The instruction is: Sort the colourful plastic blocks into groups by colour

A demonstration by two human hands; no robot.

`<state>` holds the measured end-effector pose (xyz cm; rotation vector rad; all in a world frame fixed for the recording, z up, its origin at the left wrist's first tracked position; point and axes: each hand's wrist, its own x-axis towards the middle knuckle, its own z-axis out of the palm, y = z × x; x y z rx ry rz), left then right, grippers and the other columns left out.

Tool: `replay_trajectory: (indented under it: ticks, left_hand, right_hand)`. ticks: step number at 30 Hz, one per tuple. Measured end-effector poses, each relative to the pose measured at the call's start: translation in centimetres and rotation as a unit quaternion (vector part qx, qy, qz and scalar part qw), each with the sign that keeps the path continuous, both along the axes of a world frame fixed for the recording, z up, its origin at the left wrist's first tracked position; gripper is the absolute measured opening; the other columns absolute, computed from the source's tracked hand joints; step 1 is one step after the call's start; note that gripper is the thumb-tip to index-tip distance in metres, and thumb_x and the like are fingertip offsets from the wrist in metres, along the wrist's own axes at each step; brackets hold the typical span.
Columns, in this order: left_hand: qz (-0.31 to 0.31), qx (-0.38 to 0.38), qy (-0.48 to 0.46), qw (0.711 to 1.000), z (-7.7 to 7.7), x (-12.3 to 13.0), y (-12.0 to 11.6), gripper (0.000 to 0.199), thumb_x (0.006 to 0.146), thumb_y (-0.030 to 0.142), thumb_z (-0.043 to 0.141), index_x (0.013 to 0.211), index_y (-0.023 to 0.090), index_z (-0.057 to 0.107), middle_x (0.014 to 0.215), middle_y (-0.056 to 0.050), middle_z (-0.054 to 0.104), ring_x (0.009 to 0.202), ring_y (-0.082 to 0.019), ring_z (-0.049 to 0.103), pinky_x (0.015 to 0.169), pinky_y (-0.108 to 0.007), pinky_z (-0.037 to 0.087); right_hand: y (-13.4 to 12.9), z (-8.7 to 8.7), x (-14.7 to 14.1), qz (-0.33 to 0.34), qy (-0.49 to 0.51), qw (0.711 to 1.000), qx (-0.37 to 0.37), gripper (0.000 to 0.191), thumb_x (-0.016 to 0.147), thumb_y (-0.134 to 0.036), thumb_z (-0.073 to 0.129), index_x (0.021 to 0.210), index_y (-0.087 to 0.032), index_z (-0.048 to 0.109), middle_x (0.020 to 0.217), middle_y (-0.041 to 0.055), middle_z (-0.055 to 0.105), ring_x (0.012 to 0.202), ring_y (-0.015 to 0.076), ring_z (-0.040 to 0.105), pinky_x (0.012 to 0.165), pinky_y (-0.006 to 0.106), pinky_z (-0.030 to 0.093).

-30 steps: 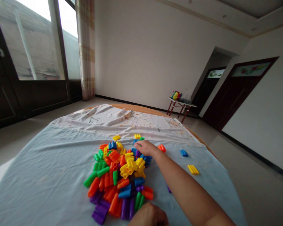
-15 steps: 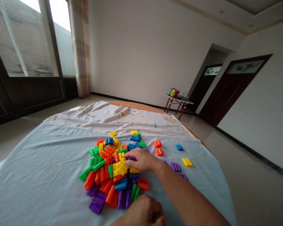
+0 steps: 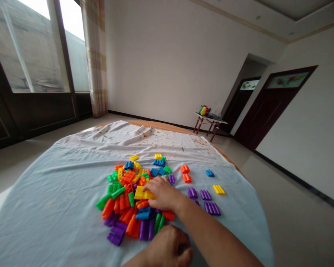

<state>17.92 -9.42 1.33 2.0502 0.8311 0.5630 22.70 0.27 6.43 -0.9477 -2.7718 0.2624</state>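
My right hand (image 3: pixel 163 193) reaches in from the right over a heap of coloured plastic building blocks. Its fingers are closed on a yellow block (image 3: pixel 140 192) at the heap's right side; the far end of the block is under the fingers. Around it lie an orange block (image 3: pixel 128 177), a green block (image 3: pixel 131 198) and a blue block (image 3: pixel 143 213). My left hand (image 3: pixel 169 245) rests on the cloth at the near edge of the heap, curled into a loose fist, and nothing shows in it. Purple blocks (image 3: pixel 146 230) lie just beyond its knuckles.
Right of the heap, several sorted blocks lie apart: orange blocks (image 3: pixel 185 169), purple blocks (image 3: pixel 212 208), a yellow block (image 3: pixel 219 190) and a blue block (image 3: pixel 209 173). A light blue cloth (image 3: pixel 58 193) covers the round table. A small side table (image 3: pixel 210 118) stands by the far wall.
My right hand has closed on the yellow block and drawn it slightly, turning it. The left hand stays curled in about the same place. The view has shifted a little.
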Motion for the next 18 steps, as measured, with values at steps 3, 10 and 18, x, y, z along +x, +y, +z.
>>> replay_trajectory:
  ticks: [3, 10, 18]
  left_hand:
    - [-0.007, 0.022, -0.029, 0.999, 0.2, 0.0, 0.0, 0.02, 0.062, 0.006, 0.05, 0.054, 0.018, 0.036, 0.049, 0.006, 0.037, 0.044, -0.006, 0.031, 0.043, -0.02, 0.025]
    - [-0.047, 0.019, -0.104, 0.993, 0.3, -0.1, -0.1, 0.017, 0.073, 0.013, 0.048, 0.086, 0.017, 0.058, 0.083, -0.002, 0.062, 0.074, -0.016, 0.053, 0.07, -0.022, 0.044]
    - [-0.04, 0.015, 0.012, 0.999, -1.1, -0.1, 0.5, 0.014, 0.075, 0.014, 0.043, 0.061, 0.017, 0.043, 0.058, 0.003, 0.042, 0.052, -0.008, 0.034, 0.049, -0.02, 0.027]
  right_hand:
    - [-0.2, -0.4, -0.8, 0.002, 0.026, 1.0, -0.009, 0.052, 0.07, -0.038, 0.069, 0.117, -0.021, 0.055, 0.109, 0.0083, 0.062, 0.102, 0.0259, 0.053, 0.091, 0.042, 0.035]
    - [-1.0, -0.4, -1.7, -0.025, 0.053, 0.998, 0.015, 0.047, 0.064, -0.043, 0.073, 0.103, -0.02, 0.06, 0.097, 0.0061, 0.062, 0.098, 0.0262, 0.053, 0.09, 0.043, 0.036]
    - [-1.5, -0.2, 2.1, -0.087, 0.183, 0.977, -0.062, 0.06, 0.068, -0.026, 0.07, 0.124, -0.021, 0.047, 0.11, 0.0055, 0.055, 0.102, 0.0185, 0.054, 0.091, 0.028, 0.042]
